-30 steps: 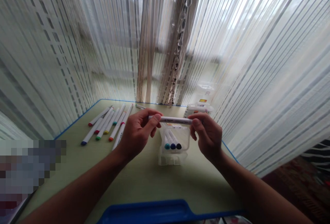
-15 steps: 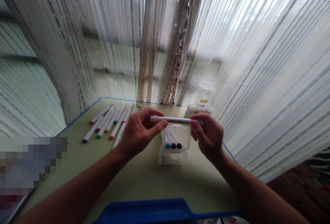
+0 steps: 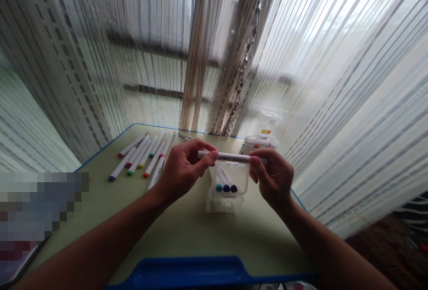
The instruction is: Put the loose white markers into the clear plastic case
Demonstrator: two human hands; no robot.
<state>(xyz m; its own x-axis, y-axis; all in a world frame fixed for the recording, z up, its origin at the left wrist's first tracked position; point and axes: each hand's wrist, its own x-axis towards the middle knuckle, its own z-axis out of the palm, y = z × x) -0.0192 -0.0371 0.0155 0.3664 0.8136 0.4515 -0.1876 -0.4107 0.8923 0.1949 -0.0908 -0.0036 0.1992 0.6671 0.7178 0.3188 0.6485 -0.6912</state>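
- From my end, the biggest thing on the head feed is the striped sheer curtain [image 3: 150, 67], hanging around the far side and both flanks, brightest at upper right.
- Below it I have the pale green bench [image 3: 174, 232], edged in blue; a pixelated patch covers what lies at the far left.
- Along the near edge I see a blue trough [image 3: 190, 270].
- The left hand [image 3: 187, 163] is raised over the bench, its thumb and fingers closed on one end of a white marker.
- The right hand [image 3: 276, 174] faces it, fingers pinching the marker's other end.
- Between the hands and a little nearer me sits a clear plastic box [image 3: 242, 176], open.
- Farther back, partly behind the right hand, I make out another clear case [image 3: 262, 140] with its lid up and a small yellow-and-red label.
- To the left, loose markers [image 3: 138, 156] lie in a slanting spread, with blue, green, yellow, teal, orange and reddish ends; the left hand hides part of one.
- The held white marker [image 3: 233, 156] spans the gap between both hands, nearly level, above the clear box; I can't read its print.
- Smallest, three caps [image 3: 226, 188] show side by side in the box: teal, blue, black.
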